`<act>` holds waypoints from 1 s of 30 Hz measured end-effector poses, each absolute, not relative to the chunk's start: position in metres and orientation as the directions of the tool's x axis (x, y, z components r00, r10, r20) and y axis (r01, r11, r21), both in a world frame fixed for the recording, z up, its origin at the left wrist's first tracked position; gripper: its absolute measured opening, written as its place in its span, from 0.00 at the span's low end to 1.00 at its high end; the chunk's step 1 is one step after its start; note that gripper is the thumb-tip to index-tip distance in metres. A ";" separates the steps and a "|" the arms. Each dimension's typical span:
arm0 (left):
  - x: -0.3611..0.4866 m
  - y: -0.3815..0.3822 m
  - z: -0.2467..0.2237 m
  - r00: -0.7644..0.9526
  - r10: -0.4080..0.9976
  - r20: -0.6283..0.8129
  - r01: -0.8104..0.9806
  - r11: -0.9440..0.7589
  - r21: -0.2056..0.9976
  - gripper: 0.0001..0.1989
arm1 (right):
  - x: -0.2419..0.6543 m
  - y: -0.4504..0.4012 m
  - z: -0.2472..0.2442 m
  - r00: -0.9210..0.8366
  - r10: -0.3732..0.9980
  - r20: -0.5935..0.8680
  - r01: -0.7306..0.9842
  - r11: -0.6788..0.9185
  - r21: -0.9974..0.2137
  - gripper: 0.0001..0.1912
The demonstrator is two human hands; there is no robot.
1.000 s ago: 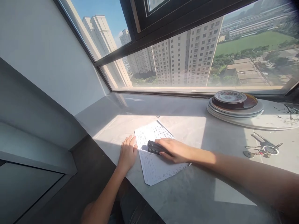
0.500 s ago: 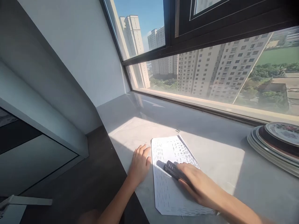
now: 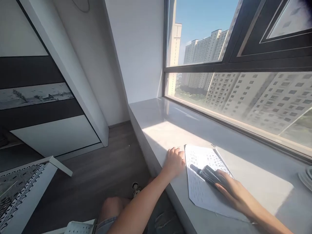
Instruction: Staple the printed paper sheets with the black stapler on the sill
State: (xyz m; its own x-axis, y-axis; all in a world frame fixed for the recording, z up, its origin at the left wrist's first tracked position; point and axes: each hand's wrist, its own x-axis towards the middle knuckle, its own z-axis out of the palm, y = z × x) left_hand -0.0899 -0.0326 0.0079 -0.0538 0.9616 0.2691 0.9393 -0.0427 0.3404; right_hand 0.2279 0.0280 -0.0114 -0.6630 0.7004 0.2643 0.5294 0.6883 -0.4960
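Note:
My right hand (image 3: 232, 190) is wrapped round a black stapler (image 3: 210, 175) above the sheets of paper (image 3: 198, 193), which are covered in printed lines and rows of characters. The stapler's front end points to the left, and its shadow falls on the page. Beside the left edge of the paper, my left hand (image 3: 175, 162) rests on the pale window sill (image 3: 161, 136) with its fingers stretched out, holding nothing. Small staple strips (image 3: 214, 145) lie just beyond the top of the paper.
Stacked plates (image 3: 305, 178) show at the right edge. A large window (image 3: 195, 70) runs behind the sill. To the left are a dark floor (image 3: 122, 156), a cabinet (image 3: 56, 133) and a white-edged table (image 3: 46, 185). My knee (image 3: 113, 206) is below the sill.
The view has swung left, so the sill, paper and hands appear further right. The stapler stays in my right hand over the paper, and my left hand remains beside the sheet.

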 end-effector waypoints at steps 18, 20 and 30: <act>-0.093 -0.020 0.005 -0.050 0.958 0.281 0.930 -0.058 0.362 0.23 | 0.263 0.034 0.023 -0.628 0.776 0.061 0.582 0.520 -0.625 0.37; -0.092 -0.022 0.007 -0.055 0.956 0.288 0.929 -0.056 0.366 0.23 | 0.272 0.052 0.028 -0.666 0.744 0.059 0.537 0.533 -0.654 0.33; -0.090 -0.026 0.009 -0.073 0.951 0.300 0.918 -0.053 0.393 0.21 | 0.205 0.191 0.027 -0.689 0.655 0.312 0.501 0.740 -0.448 0.27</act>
